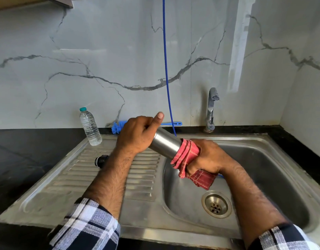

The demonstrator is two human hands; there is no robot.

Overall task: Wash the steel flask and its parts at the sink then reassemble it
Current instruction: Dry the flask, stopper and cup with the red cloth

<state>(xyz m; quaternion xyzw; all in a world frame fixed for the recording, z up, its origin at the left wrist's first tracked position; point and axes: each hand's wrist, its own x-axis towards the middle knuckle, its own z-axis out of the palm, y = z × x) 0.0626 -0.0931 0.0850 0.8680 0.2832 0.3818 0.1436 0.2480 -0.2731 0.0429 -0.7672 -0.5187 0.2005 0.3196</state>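
I have the steel flask (165, 143) held up over the edge where the draining board meets the sink (274, 154), and its long axis is what matters now: it runs on a slant from upper left, away from me, down to lower right, toward me. My left hand (137, 134) has the upper end, fingers curled round the body with the thumb sticking up off the metal. My right hand (208, 157) has the lower end, fingers wrapped tight round a red cloth (188, 156) that sleeves the flask, with the loose tail of the cloth hanging out below my palm. Only the middle band of bare steel shows between the two hands; I cannot see either end of the flask, so I cannot tell which way the mouth faces.

I judge this to be the drying step, with reassembly to come. Any wipe will have to run along that slant, the cloth hand sliding up toward the left hand, or twisting round the axis while the left holds firm.

The black cap (101, 161) lies on the draining board, just beside my left forearm and well apart from the right hand, so the left is the nearer one to fetch it. A bottle brush (117, 126) rests at the back by the wall, beside a plastic water bottle (89, 126).
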